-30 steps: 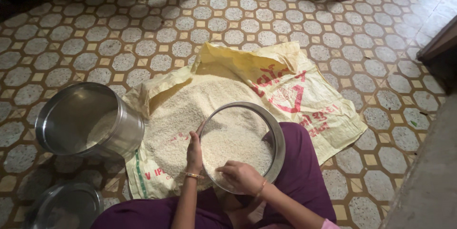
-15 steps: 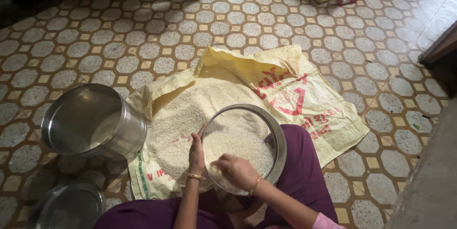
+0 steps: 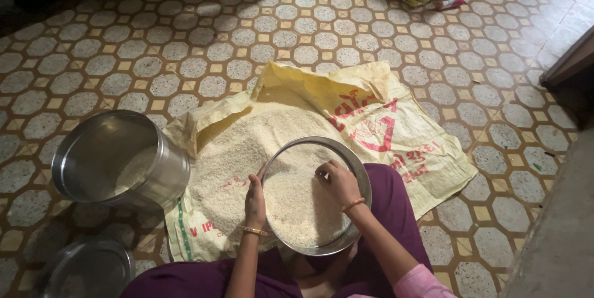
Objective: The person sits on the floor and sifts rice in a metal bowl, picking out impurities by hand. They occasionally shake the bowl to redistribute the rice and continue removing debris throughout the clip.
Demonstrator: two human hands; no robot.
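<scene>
- Gripping rim of steel pan [image 3: 356,168] with left hand [image 3: 254,201], fingers closed, steadying it on lap.
- Spreading rice [image 3: 297,202] thinly using right hand [image 3: 339,183], fingers loosely open, keeping pan level over yellow sack [image 3: 371,97].

Shiny smooth metal pan [image 3: 357,168] under right hand's fingers [image 3: 328,171], matt grainy rice [image 3: 297,202] inside. Woven plastic sack [image 3: 396,143], slightly glossy. Brushed steel drum [image 3: 167,171]. Speckled stone floor tiles [image 3: 185,38].
</scene>
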